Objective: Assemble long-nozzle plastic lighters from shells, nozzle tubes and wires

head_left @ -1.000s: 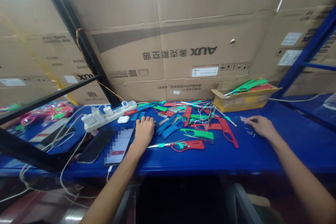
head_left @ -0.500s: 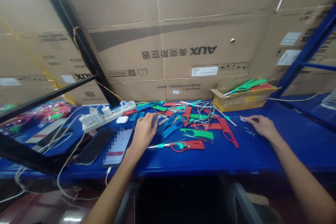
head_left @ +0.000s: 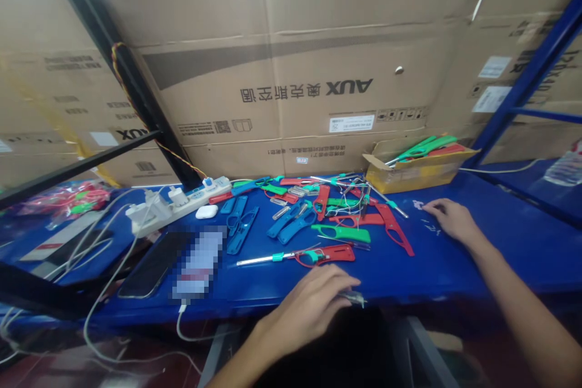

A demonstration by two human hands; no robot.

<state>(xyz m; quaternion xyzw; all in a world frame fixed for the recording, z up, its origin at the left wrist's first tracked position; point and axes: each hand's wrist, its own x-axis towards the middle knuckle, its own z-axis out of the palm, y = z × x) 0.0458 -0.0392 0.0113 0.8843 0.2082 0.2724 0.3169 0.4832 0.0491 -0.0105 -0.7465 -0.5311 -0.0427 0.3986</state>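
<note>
My left hand (head_left: pixel 313 300) is over the front edge of the blue table (head_left: pixel 395 279), its fingers closed on a small clear part (head_left: pixel 352 297). Further right, my right hand (head_left: pixel 448 217) rests on the table with thumb and forefinger pinched at a small pale pink piece (head_left: pixel 417 205); tiny white bits (head_left: pixel 431 227) lie just below it. Between and behind the hands are red (head_left: pixel 395 230), green (head_left: pixel 341 232) and blue (head_left: pixel 297 225) lighter handle parts. An assembled red lighter with a metal tube (head_left: pixel 259 259) lies in front of them.
A cardboard box (head_left: pixel 413 177) of lighters stands at the back right. On the left are a power strip (head_left: pixel 195 199), a white earbud case (head_left: pixel 207 211), two phones (head_left: pixel 154 264) and loose white cables. Large cartons (head_left: pixel 295 60) stand behind.
My left hand has moved from the blue parts toward the front edge, now with a small clear part in it. My right hand has hardly moved. The view has shifted slightly.
</note>
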